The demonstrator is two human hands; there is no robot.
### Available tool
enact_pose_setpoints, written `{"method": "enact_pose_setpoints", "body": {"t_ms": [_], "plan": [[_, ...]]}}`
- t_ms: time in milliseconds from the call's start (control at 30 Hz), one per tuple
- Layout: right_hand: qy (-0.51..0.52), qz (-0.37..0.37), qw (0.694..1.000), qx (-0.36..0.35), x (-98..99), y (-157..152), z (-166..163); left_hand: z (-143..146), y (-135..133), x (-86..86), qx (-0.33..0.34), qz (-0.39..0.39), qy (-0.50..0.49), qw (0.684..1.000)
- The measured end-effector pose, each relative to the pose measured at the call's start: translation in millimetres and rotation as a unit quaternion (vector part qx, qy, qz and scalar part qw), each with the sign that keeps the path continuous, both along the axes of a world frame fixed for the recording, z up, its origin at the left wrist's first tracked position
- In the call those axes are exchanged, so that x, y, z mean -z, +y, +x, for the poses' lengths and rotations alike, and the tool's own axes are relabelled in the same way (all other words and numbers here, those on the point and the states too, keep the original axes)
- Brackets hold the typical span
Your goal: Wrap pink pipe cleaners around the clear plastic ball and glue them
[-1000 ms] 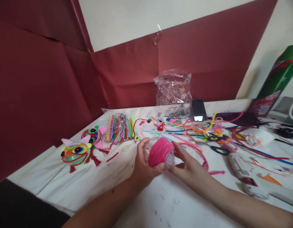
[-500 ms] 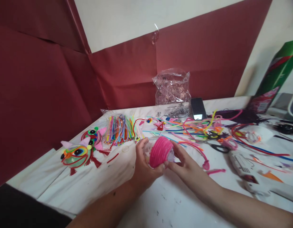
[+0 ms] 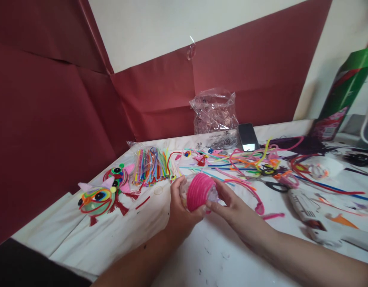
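My left hand (image 3: pixel 179 209) cups a ball (image 3: pixel 199 191) wound in hot-pink pipe cleaner, thumb under it and fingers curled round its left side. A clear, bare part of the ball shows at its right end. My right hand (image 3: pixel 231 205) grips that right end, thumb and fingers pressed on it. Both hands hold the ball just above the white table (image 3: pixel 214 255). A loose pink pipe cleaner (image 3: pixel 252 197) trails off to the right of the hands.
Two finished pipe-cleaner creatures (image 3: pixel 104 191) lie at the left. A bag of coloured sticks (image 3: pixel 151 163), loose pipe cleaners (image 3: pixel 246 159), scissors (image 3: pixel 275 185), a white glue gun (image 3: pixel 315 219), a phone (image 3: pixel 247 137), a plastic bag (image 3: pixel 215 113) and a green box (image 3: pixel 345 95) crowd the back and right.
The ball has turned a little between my hands, and my right fingers have shifted closer onto its clear end. The view has tilted slightly.
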State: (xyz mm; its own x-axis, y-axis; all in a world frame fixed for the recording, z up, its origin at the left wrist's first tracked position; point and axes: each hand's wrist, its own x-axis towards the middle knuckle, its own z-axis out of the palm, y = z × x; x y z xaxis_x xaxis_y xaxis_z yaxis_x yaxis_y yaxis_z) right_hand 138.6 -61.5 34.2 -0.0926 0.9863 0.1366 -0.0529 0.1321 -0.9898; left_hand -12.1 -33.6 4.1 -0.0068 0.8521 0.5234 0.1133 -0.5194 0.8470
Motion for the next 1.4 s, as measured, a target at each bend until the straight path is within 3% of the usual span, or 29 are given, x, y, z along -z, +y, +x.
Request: {"method": "enact_pose_setpoints", "body": {"t_ms": [500, 667, 900, 1000, 1100, 1233, 1400], "plan": [[0.017, -0.009, 1.000, 0.007, 1.8, -2, 0, -1, 0, 2.2, -0.004, 0.030, 0.030, 0.999], [0.025, -0.003, 1.000, 0.008, -2.1, -2, -3, 1, -1, -1.8, 0.008, 0.003, 0.005, 1.000], [0.067, -0.037, 0.995, -0.057, -0.1, 0, 2, 2, 3, -6.1, 0.031, -0.073, -0.054, 0.995], [0.044, -0.052, 0.997, -0.026, -0.4, 4, 9, 0, 6, -8.3, 0.032, -0.100, -0.072, 0.992], [0.013, -0.020, 0.999, 0.036, -2.1, 12, 22, -2, 8, -9.9, 0.045, -0.129, -0.092, 0.986], [-0.043, 0.047, 0.993, 0.095, -4.9, 25, 44, -4, 9, -9.7, 0.093, -0.144, -0.108, 0.979], [-0.111, 0.040, 0.987, 0.111, -9.9, 26, 58, -4, 7, -4.9, 0.165, -0.114, -0.082, 0.976]]}}
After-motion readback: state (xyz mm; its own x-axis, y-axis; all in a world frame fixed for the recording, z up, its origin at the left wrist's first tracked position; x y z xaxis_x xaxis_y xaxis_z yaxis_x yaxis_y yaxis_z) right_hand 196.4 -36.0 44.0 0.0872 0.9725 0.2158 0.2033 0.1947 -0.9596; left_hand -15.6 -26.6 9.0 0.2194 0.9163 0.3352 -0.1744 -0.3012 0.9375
